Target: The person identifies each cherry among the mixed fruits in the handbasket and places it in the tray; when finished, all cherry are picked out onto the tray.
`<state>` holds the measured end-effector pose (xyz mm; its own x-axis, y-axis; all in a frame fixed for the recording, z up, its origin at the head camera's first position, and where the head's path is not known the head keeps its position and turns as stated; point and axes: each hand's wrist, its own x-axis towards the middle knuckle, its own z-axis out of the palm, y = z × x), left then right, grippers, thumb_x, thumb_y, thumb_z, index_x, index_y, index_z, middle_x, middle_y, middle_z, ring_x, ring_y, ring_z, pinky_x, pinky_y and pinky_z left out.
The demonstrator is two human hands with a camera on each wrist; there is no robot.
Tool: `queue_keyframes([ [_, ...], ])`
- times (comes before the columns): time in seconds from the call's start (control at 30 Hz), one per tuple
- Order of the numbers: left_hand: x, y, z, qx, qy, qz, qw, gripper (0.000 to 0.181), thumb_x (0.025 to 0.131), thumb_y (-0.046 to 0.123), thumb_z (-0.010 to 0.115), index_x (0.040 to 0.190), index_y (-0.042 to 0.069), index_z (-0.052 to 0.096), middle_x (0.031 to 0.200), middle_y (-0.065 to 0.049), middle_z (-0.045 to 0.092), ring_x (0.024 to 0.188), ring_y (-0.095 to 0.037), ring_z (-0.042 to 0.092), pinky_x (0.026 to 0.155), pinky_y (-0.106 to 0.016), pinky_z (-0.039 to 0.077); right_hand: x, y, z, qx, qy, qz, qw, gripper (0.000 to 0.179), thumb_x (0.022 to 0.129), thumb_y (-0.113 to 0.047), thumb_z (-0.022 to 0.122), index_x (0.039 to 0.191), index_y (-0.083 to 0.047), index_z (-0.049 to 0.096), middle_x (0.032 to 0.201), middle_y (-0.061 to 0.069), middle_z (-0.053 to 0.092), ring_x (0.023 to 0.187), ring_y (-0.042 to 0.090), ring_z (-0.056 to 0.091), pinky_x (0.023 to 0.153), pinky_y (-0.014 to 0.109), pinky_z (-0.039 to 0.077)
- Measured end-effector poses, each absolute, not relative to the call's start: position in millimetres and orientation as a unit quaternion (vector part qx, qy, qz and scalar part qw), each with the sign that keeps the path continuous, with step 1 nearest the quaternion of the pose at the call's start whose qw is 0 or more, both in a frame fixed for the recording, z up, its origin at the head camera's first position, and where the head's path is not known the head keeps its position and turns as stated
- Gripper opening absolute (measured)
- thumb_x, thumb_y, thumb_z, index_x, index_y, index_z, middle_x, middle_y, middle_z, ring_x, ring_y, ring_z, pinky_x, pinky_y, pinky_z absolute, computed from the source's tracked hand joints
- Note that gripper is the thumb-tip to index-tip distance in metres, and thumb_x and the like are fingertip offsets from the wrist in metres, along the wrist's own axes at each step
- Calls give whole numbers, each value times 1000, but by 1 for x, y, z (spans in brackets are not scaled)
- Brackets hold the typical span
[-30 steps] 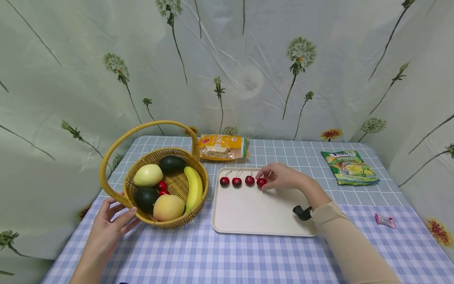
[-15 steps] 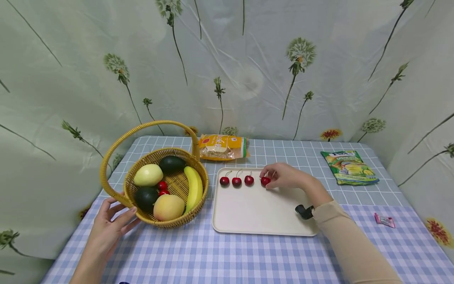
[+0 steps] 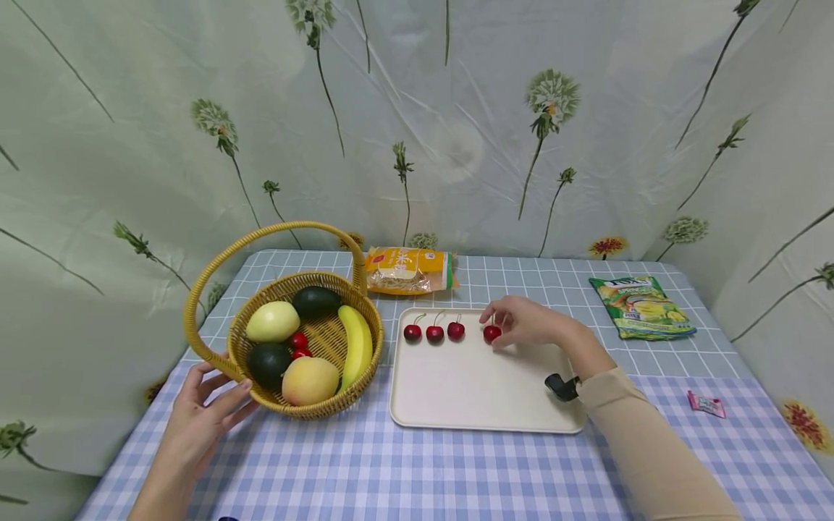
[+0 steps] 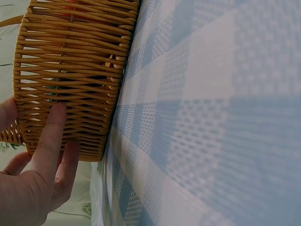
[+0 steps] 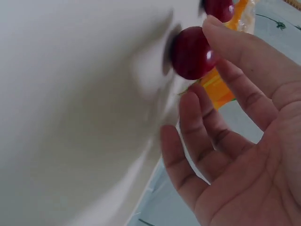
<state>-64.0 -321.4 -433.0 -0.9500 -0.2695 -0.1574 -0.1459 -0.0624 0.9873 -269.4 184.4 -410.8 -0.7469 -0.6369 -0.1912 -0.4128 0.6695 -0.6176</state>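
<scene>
In the head view, my left hand (image 3: pixel 195 423) is beside the wicker basket (image 3: pixel 306 416), its fingers touching the outer wall near the handle's foot. The left wrist view shows these fingers (image 4: pixel 49 136) fairly straight against the woven side (image 4: pixel 70 70). My right hand (image 3: pixel 524 322) pinches a dark red cherry (image 3: pixel 491 333) between thumb and fingers, low over the back of the cream tray (image 3: pixel 469 391). The right wrist view shows this cherry (image 5: pixel 192 54) close to the tray surface. Three stemmed cherries (image 3: pixel 434 333) lie in a row to its left.
The basket holds a banana (image 3: pixel 355 347), a peach (image 3: pixel 310 381), a pale green fruit (image 3: pixel 272 322), dark green fruits (image 3: pixel 316 302) and small red fruits (image 3: pixel 298 340). Behind lies an orange packet (image 3: pixel 410 270). At the right are a green packet (image 3: pixel 641 307) and a pink wrapped candy (image 3: pixel 706 404).
My right hand and the cherry in its fingers have shifted a little to the right, widening the gap from the row. The third cherry has moved slightly left. My left hand stays still.
</scene>
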Motion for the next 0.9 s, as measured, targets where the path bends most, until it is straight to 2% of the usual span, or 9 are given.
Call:
queue_keyframes([
  [0.17, -64, -322, -433, 157, -686, -709, 41, 54, 103, 1, 70, 143, 27, 43, 128, 3, 47, 102, -3, 70, 82, -26, 67, -266, 170, -401, -305, 898, -262, 179, 37, 93, -18, 84, 127, -9, 71, 112, 12, 69, 104, 27, 61, 93, 40, 54],
  [0.33, -64, -323, -433, 157, -685, -710, 40, 54, 104, 1, 69, 143, 27, 43, 127, 4, 48, 102, -4, 70, 82, -26, 67, -266, 150, -398, -319, 889, -263, 196, 38, 96, -18, 81, 131, -9, 68, 112, 14, 68, 82, 23, 66, 81, 33, 57],
  [0.4, -64, -322, -433, 158, -685, -710, 39, 53, 104, 1, 68, 143, 27, 43, 127, 4, 48, 102, -4, 70, 82, -26, 67, -268, 142, -400, -325, 889, -256, 198, 38, 97, -19, 81, 132, -9, 68, 112, 13, 68, 79, 21, 65, 80, 31, 57],
  [0.57, -64, -321, -434, 163, -684, -710, 35, 52, 104, 2, 68, 142, 28, 43, 128, 3, 46, 102, -5, 71, 82, -26, 67, -273, 129, -407, -345, 897, -210, 178, 37, 97, -26, 82, 129, -12, 71, 104, 5, 70, 90, 19, 59, 83, 31, 52],
  [0.7, -64, -321, -434, 163, -682, -712, 36, 51, 104, 1, 68, 142, 27, 44, 128, 3, 47, 102, -5, 71, 82, -27, 67, -274, 126, -409, -353, 898, -196, 174, 32, 97, -22, 81, 126, -13, 73, 95, 2, 68, 86, 17, 57, 78, 30, 50],
  [0.9, -65, -321, -433, 159, -685, -710, 39, 51, 105, -1, 66, 142, 26, 44, 128, 3, 47, 101, -3, 70, 82, -27, 67, -272, 127, -406, -352, 895, -204, 183, 28, 96, -14, 80, 123, -11, 73, 97, 3, 69, 88, 18, 57, 79, 29, 49],
])
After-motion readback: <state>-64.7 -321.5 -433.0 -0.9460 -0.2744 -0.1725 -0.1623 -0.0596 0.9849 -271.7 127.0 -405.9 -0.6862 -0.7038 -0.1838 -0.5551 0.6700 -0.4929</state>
